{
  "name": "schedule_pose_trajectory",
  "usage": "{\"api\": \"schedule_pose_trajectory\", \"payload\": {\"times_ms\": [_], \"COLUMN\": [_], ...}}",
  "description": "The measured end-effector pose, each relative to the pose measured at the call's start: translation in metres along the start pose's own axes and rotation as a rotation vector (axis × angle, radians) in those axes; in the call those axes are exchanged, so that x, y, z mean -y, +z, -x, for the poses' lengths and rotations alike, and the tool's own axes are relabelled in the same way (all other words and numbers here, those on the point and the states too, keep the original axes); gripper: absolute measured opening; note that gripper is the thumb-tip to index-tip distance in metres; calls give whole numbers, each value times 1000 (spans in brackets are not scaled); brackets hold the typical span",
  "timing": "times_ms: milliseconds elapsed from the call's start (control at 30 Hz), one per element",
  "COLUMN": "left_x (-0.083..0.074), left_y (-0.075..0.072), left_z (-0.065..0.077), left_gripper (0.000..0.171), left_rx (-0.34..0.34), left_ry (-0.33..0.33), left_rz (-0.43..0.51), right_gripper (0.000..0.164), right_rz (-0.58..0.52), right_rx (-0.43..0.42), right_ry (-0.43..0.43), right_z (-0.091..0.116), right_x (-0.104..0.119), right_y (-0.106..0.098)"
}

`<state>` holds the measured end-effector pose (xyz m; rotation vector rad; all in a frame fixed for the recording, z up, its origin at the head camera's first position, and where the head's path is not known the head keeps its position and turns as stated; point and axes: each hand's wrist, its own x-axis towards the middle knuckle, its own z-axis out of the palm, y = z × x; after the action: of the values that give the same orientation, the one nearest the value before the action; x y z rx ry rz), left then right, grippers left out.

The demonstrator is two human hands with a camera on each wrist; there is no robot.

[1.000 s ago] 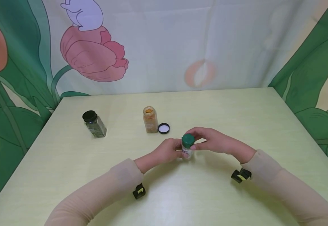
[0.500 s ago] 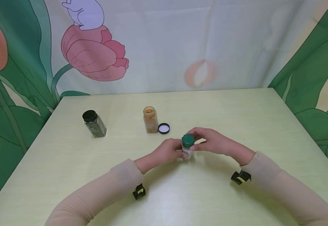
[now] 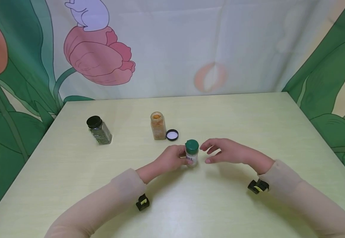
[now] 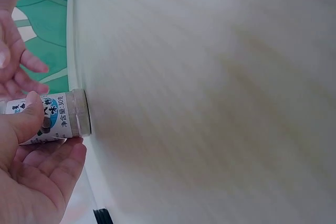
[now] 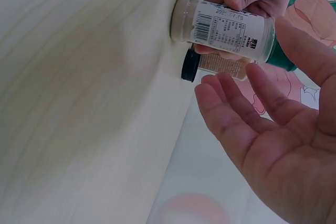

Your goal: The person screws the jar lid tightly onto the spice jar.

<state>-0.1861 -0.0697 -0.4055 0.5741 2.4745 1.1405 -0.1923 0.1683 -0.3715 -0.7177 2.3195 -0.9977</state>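
A small clear spice jar point(image 3: 192, 153) with a green cap and a white printed label stands upright near the middle of the table. My left hand point(image 3: 169, 159) grips its body from the left, thumb across the label in the left wrist view, where the jar point(image 4: 58, 116) shows its base end. To the right of the jar, my right hand point(image 3: 227, 152) is apart from it, fingers spread and loosely bent, with nothing in them. In the right wrist view, the right hand's palm point(image 5: 283, 145) faces the jar's barcode side point(image 5: 226, 30).
Behind the left hand stands an uncapped jar of orange-brown powder point(image 3: 158, 127). Its black lid point(image 3: 172, 135) lies beside it, white inside up. Farther left is a black-capped jar of dark green contents point(image 3: 99, 131). A printed curtain point(image 3: 172, 49) hangs behind the table point(image 3: 249, 115).
My right hand has let go of the green-capped jar and drawn off to the right. My left hand has shifted the jar slightly left. The other jars have stayed put.
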Motion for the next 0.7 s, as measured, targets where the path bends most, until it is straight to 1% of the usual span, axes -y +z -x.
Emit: {"api": "schedule_pose_trajectory", "payload": {"times_ms": [233,433,533,700], "left_x": [7,15,19,27], "left_y": [-6,-14,-18,-26], "left_z": [6,12,16,22], "left_gripper": [29,31,31,32], "left_rx": [-22,-49,-67,-90], "left_ry": [9,-28,-47,-60], "left_rz": [-4,-8,-9,-1], "right_gripper": [44,41,40,39], "right_rz": [44,72,76,80], "right_rx": [39,68,69,67], "right_ry": [19,20,28,9], "right_z": [0,2,2,4], "right_x": [-4,-5,-6,-6], "right_y": [0,0,0,0]}}
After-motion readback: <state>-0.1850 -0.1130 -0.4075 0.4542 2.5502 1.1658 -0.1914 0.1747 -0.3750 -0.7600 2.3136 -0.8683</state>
